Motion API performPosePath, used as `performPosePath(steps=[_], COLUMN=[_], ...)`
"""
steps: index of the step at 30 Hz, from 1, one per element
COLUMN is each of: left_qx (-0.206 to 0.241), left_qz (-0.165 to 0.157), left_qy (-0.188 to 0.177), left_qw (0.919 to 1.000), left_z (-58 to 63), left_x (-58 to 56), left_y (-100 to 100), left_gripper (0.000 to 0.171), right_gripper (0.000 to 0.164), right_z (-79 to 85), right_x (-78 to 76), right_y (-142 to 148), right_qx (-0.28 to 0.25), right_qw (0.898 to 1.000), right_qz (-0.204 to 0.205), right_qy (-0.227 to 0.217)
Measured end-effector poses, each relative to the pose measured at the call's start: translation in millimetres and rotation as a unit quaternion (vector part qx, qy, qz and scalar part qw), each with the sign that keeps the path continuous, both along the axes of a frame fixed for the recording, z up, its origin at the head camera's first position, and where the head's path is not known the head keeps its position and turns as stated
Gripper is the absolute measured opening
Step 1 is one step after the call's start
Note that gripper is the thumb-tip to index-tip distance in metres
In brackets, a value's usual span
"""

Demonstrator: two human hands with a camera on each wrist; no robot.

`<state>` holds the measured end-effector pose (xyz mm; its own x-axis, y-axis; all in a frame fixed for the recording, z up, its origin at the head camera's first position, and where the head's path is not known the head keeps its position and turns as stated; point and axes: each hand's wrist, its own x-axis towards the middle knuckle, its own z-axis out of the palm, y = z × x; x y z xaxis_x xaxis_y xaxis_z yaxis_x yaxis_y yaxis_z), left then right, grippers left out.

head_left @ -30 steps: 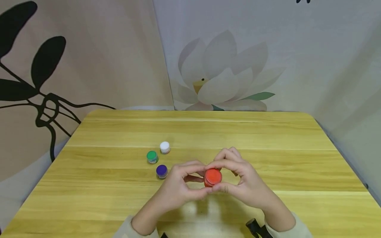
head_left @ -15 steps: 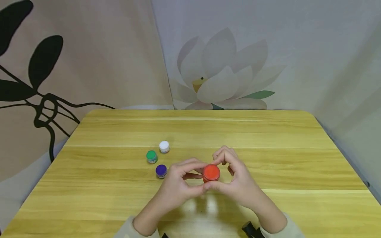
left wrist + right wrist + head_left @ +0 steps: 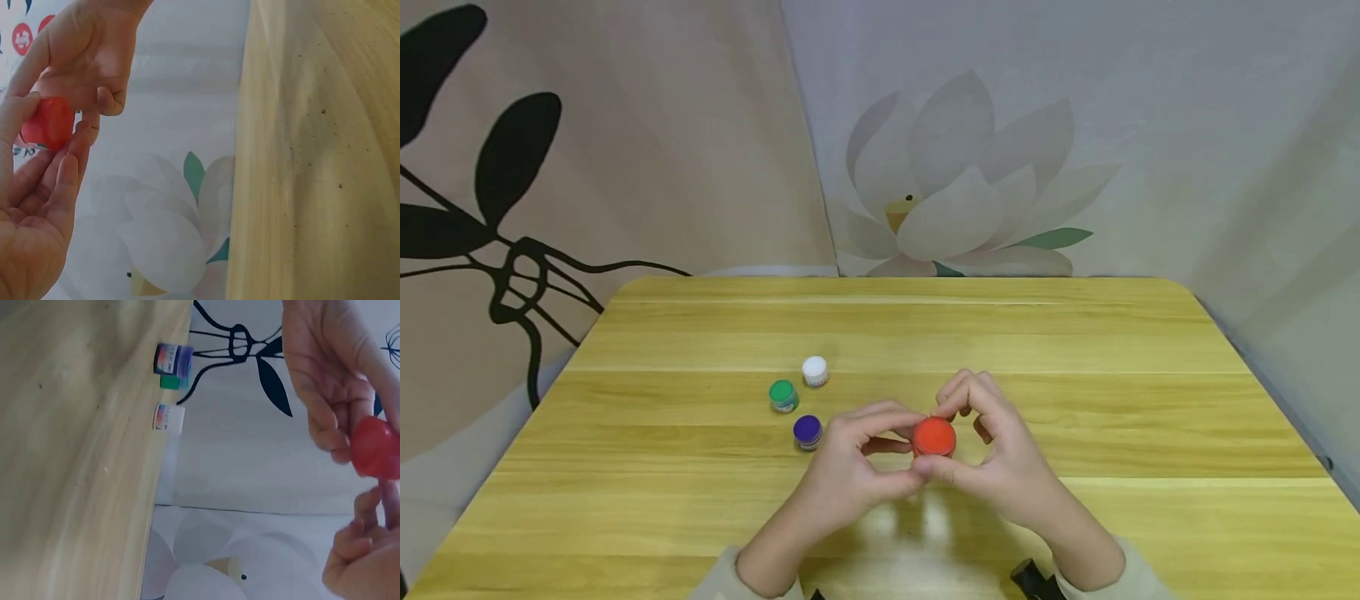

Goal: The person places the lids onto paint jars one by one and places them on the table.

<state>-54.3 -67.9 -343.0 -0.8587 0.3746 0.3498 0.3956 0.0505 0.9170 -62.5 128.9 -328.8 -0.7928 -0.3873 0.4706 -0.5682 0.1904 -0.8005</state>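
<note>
A small jar with an orange-red lid (image 3: 935,437) is held above the table between both hands. My left hand (image 3: 853,462) grips its left side, with the fingers behind and the thumb in front. Curving around it from the right, my right hand (image 3: 1000,450) pinches it between thumb and forefinger; its other fingers curl away from the jar. In the left wrist view the red jar (image 3: 50,123) is tilted sideways in the picture, against the fingertips. The right wrist view shows the red jar (image 3: 377,449) partly cut off by the frame edge.
On the table (image 3: 1150,400), left of the hands, stand a purple-lidded jar (image 3: 808,431), a green-lidded jar (image 3: 783,395) and a white-lidded jar (image 3: 815,370). A dark stick-like object (image 3: 1033,577) lies by the right sleeve. A flower-printed curtain (image 3: 985,183) hangs behind the table.
My right hand has shifted slightly left, its forefinger sliding back from the jar's far left to its far rim. My left hand has barely moved; the three jars have stayed put.
</note>
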Motion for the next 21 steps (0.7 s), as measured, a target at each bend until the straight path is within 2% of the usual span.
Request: performPosePath(steps=[3, 8, 11, 16, 21], left_qx=[0.005, 0.001, 0.006, 0.012, 0.012], left_qz=[-0.008, -0.024, -0.032, -0.026, -0.015], left_qy=[-0.007, -0.022, -0.022, -0.001, -0.012], left_qw=[0.9999, 0.9995, 0.9992, 0.9996, 0.9997], left_z=[0.8, 1.9, 1.9, 0.8, 0.2], left_x=[0.3, -0.5, -0.6, -0.2, -0.7], left_y=[0.4, 0.1, -0.9, -2.0, -2.0], left_gripper=[0.030, 0.031, 0.034, 0.035, 0.034], right_gripper=[0.038, 0.036, 0.036, 0.035, 0.030], right_z=[-1.4, 0.4, 2.0, 2.9, 0.9], right_x=[-0.8, -7.8, -8.3, -4.3, -1.2], right_y=[0.4, 11.4, 12.9, 6.9, 1.9], right_qx=[0.005, 0.016, 0.013, -0.029, -0.058], right_qw=[1.000, 0.995, 0.992, 0.994, 0.993], right_qz=[0.006, 0.098, 0.123, 0.102, 0.073], right_qy=[-0.007, 0.025, 0.034, -0.016, -0.077])
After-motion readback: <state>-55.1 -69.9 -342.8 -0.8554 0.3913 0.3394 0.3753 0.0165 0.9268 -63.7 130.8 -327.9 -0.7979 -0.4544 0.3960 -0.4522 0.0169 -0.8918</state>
